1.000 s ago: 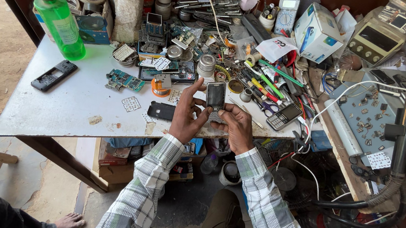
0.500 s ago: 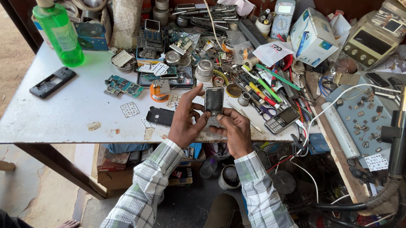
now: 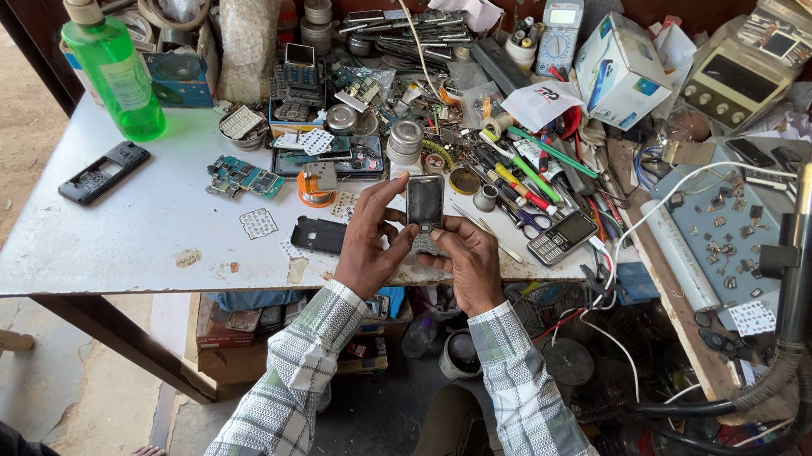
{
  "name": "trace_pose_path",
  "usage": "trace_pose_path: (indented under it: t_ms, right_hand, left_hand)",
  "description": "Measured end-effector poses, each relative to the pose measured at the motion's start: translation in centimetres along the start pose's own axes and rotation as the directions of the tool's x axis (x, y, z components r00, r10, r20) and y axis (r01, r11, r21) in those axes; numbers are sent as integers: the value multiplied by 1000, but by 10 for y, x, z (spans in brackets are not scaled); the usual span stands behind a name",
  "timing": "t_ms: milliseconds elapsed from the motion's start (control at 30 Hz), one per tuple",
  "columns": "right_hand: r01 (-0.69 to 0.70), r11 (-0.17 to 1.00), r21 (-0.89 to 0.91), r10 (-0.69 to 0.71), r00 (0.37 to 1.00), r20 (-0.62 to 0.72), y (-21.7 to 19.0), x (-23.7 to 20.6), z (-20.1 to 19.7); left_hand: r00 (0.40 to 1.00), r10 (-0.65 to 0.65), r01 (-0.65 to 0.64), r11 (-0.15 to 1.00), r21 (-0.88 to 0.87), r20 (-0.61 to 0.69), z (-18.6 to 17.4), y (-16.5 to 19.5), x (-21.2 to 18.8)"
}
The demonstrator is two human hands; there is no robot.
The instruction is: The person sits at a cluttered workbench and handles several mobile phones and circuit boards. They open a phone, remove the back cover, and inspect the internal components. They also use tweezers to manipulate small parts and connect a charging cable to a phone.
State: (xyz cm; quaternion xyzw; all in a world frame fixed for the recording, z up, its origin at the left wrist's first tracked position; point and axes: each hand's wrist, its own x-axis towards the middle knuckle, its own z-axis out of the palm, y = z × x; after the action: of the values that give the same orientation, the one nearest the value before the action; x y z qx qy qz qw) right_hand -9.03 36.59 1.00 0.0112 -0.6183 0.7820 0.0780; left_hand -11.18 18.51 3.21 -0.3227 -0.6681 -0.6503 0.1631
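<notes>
Item: small dark phone [image 3: 425, 203], upright above the counter's [image 3: 122, 249] near edge. Your left hand [image 3: 369, 244] and right hand [image 3: 463, 259] each had a closed grip on it, fingers wrapped round its lower half. By appearance: phone not reassembled; black back cover [image 3: 318, 235] lay just beside your left hand, circuit boards [image 3: 245, 178] farther left.

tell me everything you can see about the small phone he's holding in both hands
The small phone is a dark bar-shaped handset with a glossy grey screen facing the camera, held upright over the near edge of the white table. The left hand grips its left side; the right hand covers its lower part, hiding any keypad.
</notes>
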Motion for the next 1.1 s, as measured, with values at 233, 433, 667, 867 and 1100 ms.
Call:
trace_pose_path:
  t_ms: [233,433,667,867,1100]
  right_hand:
    - [13,1000,-12,-13,1000,6,-1,-1,0]
    - [18,999,-31,-18,1000,2,-2,-1,-1]
    - [17,999,-33,-17,1000,5,0,-1,-1]
    - [20,999,-27,-20,1000,12,1,-1,-2]
    - [20,999,-32,-20,1000,-1,3,-2,-3]
  left_hand:
    - [1000,-16,16,1000,21,4,2,0,1]
    - [1000,-26,26,1000,12,12,3,0,2]
    - [1000,-5,5,1000,30,20,3,-3,0]
    - [998,-61,61,998,-34,23,5,-8,-1]
    - [993,-117,118,993,-21,24,6,-13,-3]
